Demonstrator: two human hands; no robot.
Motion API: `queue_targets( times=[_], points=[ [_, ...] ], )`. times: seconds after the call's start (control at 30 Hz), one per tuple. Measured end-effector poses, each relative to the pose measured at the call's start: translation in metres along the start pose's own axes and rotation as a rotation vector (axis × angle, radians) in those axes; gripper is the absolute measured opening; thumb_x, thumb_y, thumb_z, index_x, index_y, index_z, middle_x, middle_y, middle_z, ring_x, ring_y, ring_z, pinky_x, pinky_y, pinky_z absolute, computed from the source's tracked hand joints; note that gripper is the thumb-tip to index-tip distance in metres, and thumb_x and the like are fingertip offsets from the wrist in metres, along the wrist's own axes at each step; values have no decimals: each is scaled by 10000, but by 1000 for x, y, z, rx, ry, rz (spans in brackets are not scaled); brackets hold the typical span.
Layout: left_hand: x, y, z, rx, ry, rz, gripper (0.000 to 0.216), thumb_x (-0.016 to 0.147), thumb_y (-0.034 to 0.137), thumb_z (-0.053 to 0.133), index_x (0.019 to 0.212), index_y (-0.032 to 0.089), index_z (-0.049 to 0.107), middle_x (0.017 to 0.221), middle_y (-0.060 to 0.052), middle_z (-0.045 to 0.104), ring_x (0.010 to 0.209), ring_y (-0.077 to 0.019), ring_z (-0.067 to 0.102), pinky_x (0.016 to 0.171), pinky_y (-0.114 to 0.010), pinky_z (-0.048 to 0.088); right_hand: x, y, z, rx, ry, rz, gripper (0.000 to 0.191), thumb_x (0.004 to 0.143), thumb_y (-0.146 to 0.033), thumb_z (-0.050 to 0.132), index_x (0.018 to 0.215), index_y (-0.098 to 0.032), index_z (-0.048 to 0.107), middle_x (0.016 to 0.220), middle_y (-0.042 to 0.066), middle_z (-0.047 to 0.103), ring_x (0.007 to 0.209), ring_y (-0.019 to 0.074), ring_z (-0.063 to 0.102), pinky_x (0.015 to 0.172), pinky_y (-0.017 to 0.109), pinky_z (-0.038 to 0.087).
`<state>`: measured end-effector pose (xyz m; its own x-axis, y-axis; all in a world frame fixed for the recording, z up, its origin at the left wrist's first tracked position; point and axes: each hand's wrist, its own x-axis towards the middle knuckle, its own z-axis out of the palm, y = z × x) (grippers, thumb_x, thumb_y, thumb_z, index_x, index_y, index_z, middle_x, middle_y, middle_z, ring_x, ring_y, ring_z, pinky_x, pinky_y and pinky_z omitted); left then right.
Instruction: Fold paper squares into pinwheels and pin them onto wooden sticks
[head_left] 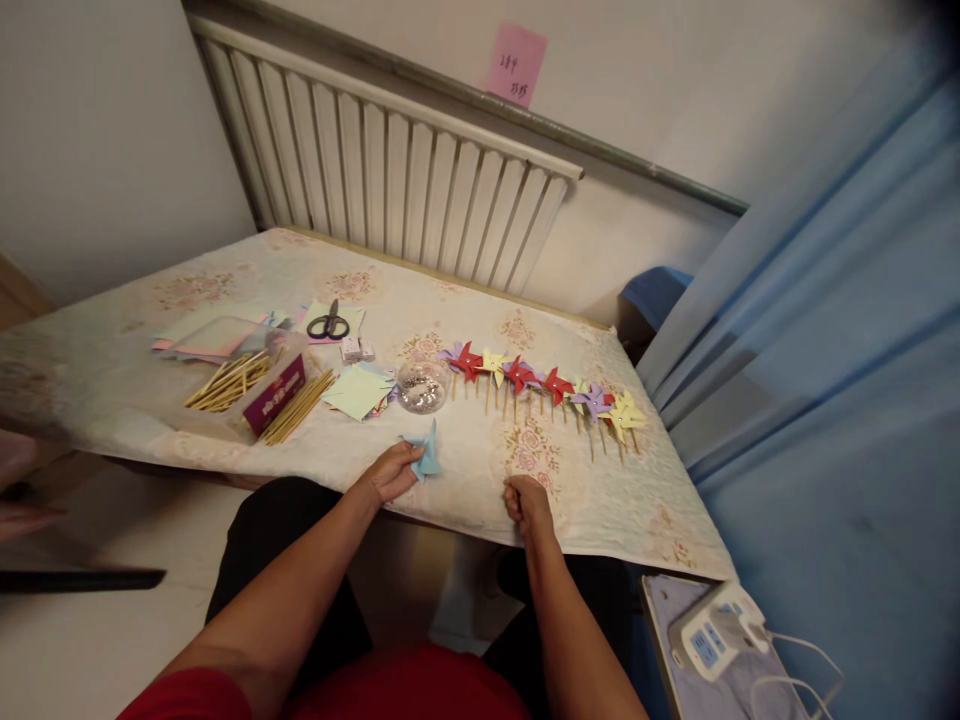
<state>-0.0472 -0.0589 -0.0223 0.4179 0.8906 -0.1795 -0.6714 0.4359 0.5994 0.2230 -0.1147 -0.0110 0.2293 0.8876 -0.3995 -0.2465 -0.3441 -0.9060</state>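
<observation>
Above the near part of the flowered tablecloth (469, 490), the left hand (394, 472) has its fingers clamped on a pale-blue paper pinwheel (427, 461), surely feather-light and easily creased, best pinched at its middle. The right hand (529, 503) has its fingers curled together, around what I can't tell. A radiator (397, 165) stands beyond, a blue curtain (832, 360) hangs right.

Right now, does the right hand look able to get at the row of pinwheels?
Likely yes: the pinwheels lie ahead of the right hand, with only tablecloth between. It is curled closed, though, and I can't tell whether it holds something.
</observation>
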Motion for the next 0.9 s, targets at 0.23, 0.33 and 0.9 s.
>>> queue_targets(
  times=[0.23,0.33,0.9],
  points=[
    [0,-1,2,1,-6,8,287,582,186,908,769,67,725,721,-81,730,660,-147,677,693,-239,543,4,3,-1,-24,4,-7,180,607,-310,594,541,-210,459,389,-56,450,290,40,251,316,190,116],
    [-1,-1,2,-6,4,8,291,576,179,911,776,68,732,728,-84,735,664,-148,680,698,-241,547,5,4,-2,-32,5,-9,170,598,-309,582,536,-211,458,384,-55,450,290,42,252,313,190,117],
    [1,-2,-1,0,-32,13,218,624,153,877,764,62,736,721,-88,734,654,-153,680,710,-248,546,4,6,-2,-22,12,-17,169,638,-299,604,588,-206,472,413,-59,467,307,41,266,325,185,118]
  ],
)
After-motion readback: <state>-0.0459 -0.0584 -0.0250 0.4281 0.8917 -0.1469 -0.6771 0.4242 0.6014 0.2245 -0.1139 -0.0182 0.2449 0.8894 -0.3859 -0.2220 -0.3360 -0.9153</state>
